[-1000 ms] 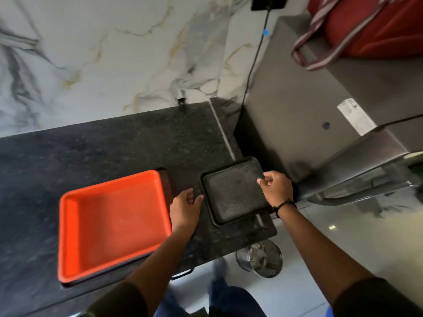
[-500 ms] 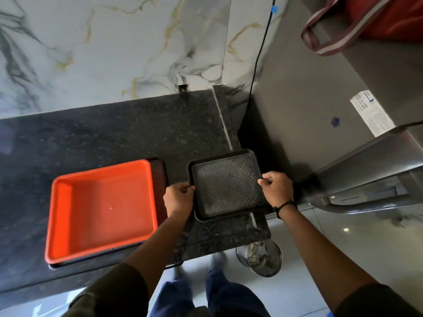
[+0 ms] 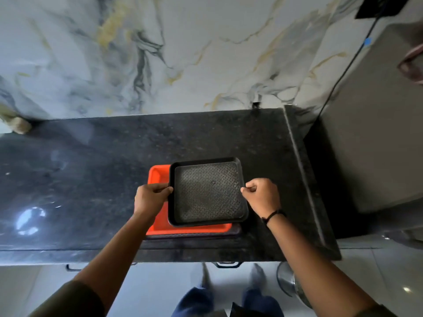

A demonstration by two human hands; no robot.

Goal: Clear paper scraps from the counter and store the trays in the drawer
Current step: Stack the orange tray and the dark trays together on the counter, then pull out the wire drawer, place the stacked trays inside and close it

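Observation:
A black tray (image 3: 207,193) with a patterned base is held over the orange tray (image 3: 158,176), covering most of it. My left hand (image 3: 150,197) grips the black tray's left rim and my right hand (image 3: 262,197) grips its right rim. The orange tray rests on a dark tray (image 3: 235,232) whose edge shows along the front and right, all on the black granite counter (image 3: 91,179). I see no paper scraps on the counter.
A marble wall (image 3: 183,53) backs the counter. A grey appliance (image 3: 377,133) stands at the right with a black cable (image 3: 343,74) running up. Drawer handles (image 3: 227,264) show below the counter's front edge. A steel bin (image 3: 290,282) sits on the floor.
Both hands closed on the black tray's rims, lifted it from the counter's right side and carried it left over the orange tray. My view has shifted left.

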